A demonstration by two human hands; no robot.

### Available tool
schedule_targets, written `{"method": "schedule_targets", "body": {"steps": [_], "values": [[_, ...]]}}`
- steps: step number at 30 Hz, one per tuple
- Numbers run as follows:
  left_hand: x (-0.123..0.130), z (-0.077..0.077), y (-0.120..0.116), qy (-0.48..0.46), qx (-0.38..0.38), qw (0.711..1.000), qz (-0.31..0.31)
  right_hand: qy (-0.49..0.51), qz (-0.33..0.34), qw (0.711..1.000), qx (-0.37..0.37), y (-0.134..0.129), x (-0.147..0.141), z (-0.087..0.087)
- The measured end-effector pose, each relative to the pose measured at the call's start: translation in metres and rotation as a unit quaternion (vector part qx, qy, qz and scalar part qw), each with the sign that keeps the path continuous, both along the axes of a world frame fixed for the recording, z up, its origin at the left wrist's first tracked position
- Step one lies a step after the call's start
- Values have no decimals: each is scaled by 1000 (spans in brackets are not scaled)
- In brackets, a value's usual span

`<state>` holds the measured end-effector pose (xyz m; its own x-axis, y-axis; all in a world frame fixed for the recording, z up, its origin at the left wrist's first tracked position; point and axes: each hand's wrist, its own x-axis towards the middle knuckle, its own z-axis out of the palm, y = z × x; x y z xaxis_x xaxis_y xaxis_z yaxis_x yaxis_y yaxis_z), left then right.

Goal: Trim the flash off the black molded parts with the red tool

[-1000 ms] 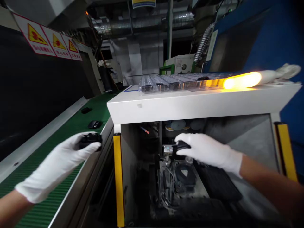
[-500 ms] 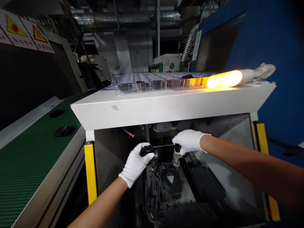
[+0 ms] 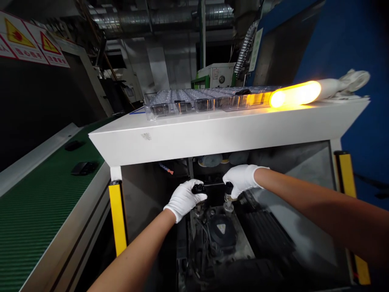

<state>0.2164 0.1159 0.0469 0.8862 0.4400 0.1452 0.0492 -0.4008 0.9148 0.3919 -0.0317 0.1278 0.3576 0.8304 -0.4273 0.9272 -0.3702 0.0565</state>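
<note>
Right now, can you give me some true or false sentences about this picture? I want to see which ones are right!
1. The left hand holds a small black part. True.
2. The right hand holds nothing. False: its fingers close on a black piece above a metal post.
3. The long lamp on the white machine top is dark. False: it glows yellow.
4. A clear plastic tray sits on the white machine top. True.
5. Both hands are on the green conveyor belt. False: they are inside the machine opening, and the belt is off to the left.
6. Two dark pieces lie on the belt. True.
</note>
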Motion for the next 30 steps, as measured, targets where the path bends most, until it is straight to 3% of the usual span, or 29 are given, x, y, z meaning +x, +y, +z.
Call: {"method": "schedule_targets", "body": {"steps": [2, 6, 8, 11, 13, 15, 17, 20, 23, 27, 30], "values": [[0, -3, 2, 2, 28, 1000, -7, -14, 2, 1000, 8, -3, -2, 0], [-5, -1, -1, 15, 83, 996, 38, 20, -17, 997, 76, -15, -4, -5], [-6, 9, -4, 48, 173, 982, 61, 44, -37, 991, 117, -20, -2, -12], [-7, 33, -6, 95, 334, 935, 73, 59, -59, 982, 171, -25, -2, -24], [-7, 45, -4, 119, 396, 908, 72, 69, -70, 974, 207, -26, -4, -31], [-7, 46, -2, 131, 378, 914, 65, 88, -90, 961, 245, -27, -9, -37], [-7, 36, -1, 114, 266, 956, 55, 113, -129, 942, 289, -27, -15, -43], [-3, 8, -8, 41, 53, 996, 58, 137, -207, 888, 388, -27, -25, -56], [7, -17, -26, -35, -66, 989, 128, 161, -293, 805, 490, -24, -36, -73], [22, -32, -44, -61, -53, 964, 253, 208, -374, 687, 587, -17, -50, -90], [27, -35, -47, -54, -9, 953, 296, 240, -411, 619, 625, -11, -58, -96]]}}
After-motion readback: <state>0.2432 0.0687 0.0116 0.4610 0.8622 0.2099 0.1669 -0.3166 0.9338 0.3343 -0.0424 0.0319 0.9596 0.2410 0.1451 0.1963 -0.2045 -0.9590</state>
